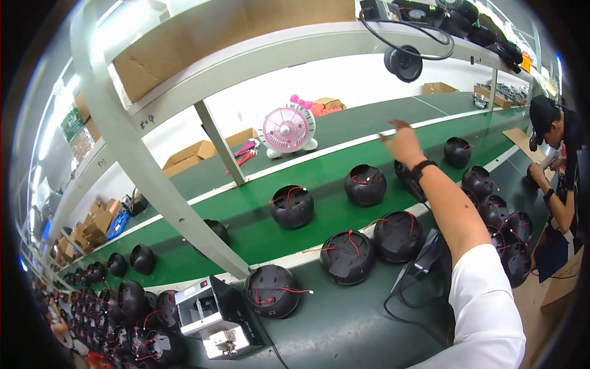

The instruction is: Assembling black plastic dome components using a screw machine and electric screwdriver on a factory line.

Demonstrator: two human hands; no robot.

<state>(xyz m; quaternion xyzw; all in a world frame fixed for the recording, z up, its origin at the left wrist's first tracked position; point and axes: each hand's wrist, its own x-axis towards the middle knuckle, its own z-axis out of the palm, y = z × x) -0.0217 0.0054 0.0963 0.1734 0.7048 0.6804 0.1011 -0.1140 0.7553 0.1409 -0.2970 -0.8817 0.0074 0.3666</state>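
Left hand's out of my view, so can't tell its state. My right hand hangs open-fingered, holding nothing, over the green conveyor belt, near a black round housing; a careless sweep could snag its loose red wires.

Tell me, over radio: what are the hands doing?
Right hand open, reaching out over the belt. Left hand not in view. Nearest black shell untouched. Nothing in the way.
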